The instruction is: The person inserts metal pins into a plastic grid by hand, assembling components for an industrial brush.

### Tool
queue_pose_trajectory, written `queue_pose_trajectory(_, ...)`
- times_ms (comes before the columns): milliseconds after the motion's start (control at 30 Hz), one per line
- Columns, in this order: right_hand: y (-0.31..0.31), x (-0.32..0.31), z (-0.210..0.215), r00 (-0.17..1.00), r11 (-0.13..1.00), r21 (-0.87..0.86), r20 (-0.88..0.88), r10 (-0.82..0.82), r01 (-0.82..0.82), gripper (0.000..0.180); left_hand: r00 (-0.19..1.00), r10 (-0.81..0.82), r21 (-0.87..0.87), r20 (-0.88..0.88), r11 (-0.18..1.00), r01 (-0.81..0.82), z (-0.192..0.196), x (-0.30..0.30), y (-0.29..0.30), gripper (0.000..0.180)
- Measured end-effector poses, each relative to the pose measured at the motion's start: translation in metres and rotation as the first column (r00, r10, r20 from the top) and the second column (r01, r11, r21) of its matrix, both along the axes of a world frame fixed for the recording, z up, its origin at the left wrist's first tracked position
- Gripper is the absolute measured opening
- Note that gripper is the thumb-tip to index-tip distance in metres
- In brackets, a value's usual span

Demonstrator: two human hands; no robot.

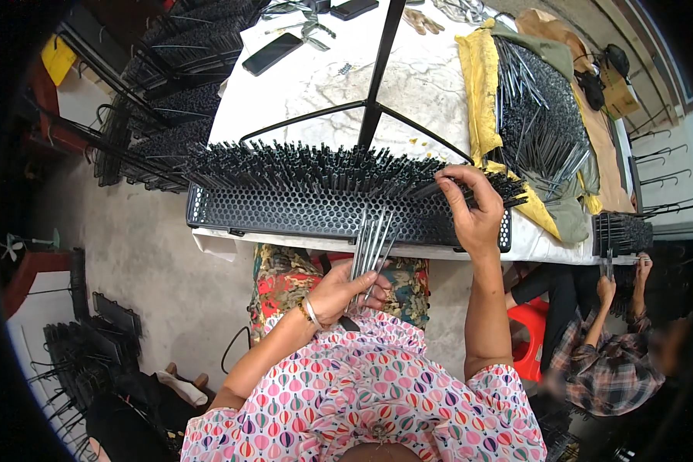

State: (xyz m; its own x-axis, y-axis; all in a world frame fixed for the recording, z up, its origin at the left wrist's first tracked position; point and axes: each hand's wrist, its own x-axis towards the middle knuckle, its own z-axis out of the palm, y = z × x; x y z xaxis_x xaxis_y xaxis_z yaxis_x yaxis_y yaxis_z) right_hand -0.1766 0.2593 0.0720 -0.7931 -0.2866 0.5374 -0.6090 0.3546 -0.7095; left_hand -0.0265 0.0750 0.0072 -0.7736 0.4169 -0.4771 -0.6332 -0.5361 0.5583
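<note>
White tabletop (292, 96), partly hidden under black rack (300, 209); left hand (337, 292) around rods (372, 242), grip of right hand (479, 218) unclear

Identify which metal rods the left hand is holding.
The small silvery bunch, fanning from the left hand; the dark rods stand in the black rack; the loose pile lies beside yellow cloth.

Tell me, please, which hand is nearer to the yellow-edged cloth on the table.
Right. The right hand is just left of the lower part of the cloth; the left hand is farther left, holding metal rods.
</note>
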Motion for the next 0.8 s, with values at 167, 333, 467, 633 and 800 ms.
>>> queue_pose_trajectory(167,-0.001,-0.001,0.000,0.999,0.997,0.065,-0.043,0.032,-0.029,0.012,1.000,0.019,-0.006,0.024,1.000,-0.019,-0.002,0.001,0.000,0.037)
queue_pose_trajectory(333,-0.004,-0.006,-0.011,0.994,0.993,0.118,-0.108,0.026,-0.013,0.013,0.997,0.039,-0.016,0.062,0.999,-0.038,-0.004,0.000,0.000,0.035)
queue_pose_trajectory(467,-0.007,-0.003,-0.010,0.947,0.965,0.264,-0.308,0.086,-0.002,0.018,0.998,0.048,-0.021,0.048,0.999,-0.048,-0.004,0.000,0.001,0.033)
queue_pose_trajectory(633,-0.012,0.007,-0.012,0.936,0.958,0.282,-0.346,0.059,0.044,0.019,0.995,0.054,-0.016,0.079,0.998,-0.053,0.000,-0.001,0.003,0.031)
queue_pose_trajectory(800,-0.014,0.032,-0.012,0.996,0.986,0.152,-0.063,-0.066,0.074,0.019,0.999,0.032,-0.042,0.004,0.999,-0.031,-0.006,0.001,0.000,0.033)
